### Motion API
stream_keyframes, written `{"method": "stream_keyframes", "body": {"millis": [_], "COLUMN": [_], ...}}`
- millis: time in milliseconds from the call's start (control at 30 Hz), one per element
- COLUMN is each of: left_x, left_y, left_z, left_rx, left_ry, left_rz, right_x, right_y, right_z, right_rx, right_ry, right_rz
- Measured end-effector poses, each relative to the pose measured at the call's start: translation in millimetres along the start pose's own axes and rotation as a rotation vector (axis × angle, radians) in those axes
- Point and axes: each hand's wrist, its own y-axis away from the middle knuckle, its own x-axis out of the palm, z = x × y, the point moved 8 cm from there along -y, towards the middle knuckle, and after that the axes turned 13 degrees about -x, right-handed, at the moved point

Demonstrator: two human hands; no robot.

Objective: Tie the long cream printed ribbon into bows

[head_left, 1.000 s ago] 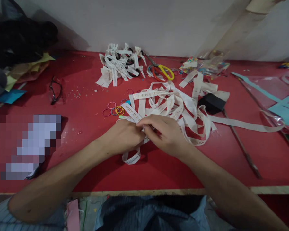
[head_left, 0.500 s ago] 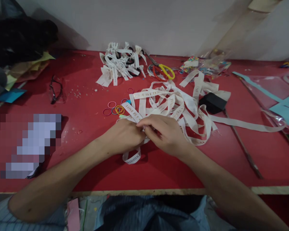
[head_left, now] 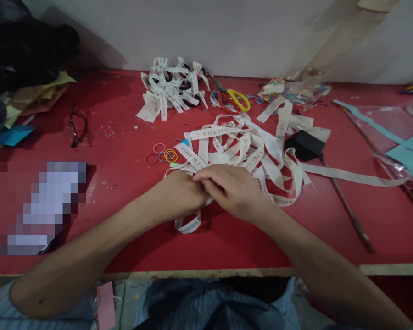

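Meeting knuckle to fingertip over the red table [head_left: 223, 250], two hands are at work: the left hand [head_left: 184, 191] curled round the printed ribbon [head_left: 192, 157], the right hand [head_left: 237, 190] pressed against it, thumb and fingers drawn in. What those right fingertips pinch, I cannot tell; the left hand covers it.

One strip of that ribbon pokes out above the left hand, reading "LOVE IS", and one loop hangs below it. Behind the hands sprawls one tangled heap of white ribbon [head_left: 211, 133], far too knotted to count its turns, with one long tail running off to the right.

Count the small rings now: at least seven. Two yellow, overlapping, with one blue tucked beside them, two pink just to their left, one purple by the heap, and one more pink further back.

Along the back, one pile of tied ribbon pieces [head_left: 174, 89], its number lost in the jumble, and just right of it one pair of scissors [head_left: 228, 92], one handle red, one yellow. One black block [head_left: 304, 145] touches the heap's right side, one thin rod [head_left: 359, 230] slants towards the front edge, and one pair of glasses [head_left: 72, 130] lies well off to the left.
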Motion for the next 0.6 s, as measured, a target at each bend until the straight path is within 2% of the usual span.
{"method": "stream_keyframes", "body": {"millis": [600], "left_x": [1.2], "left_y": [-1.8], "left_z": [0.3], "left_rx": [-0.002], "left_ry": [0.019], "left_rz": [0.029], "right_x": [1.5], "right_y": [0.0], "right_z": [-1.1], "right_rx": [-0.002], "right_ry": [0.009], "right_rz": [0.019]}}
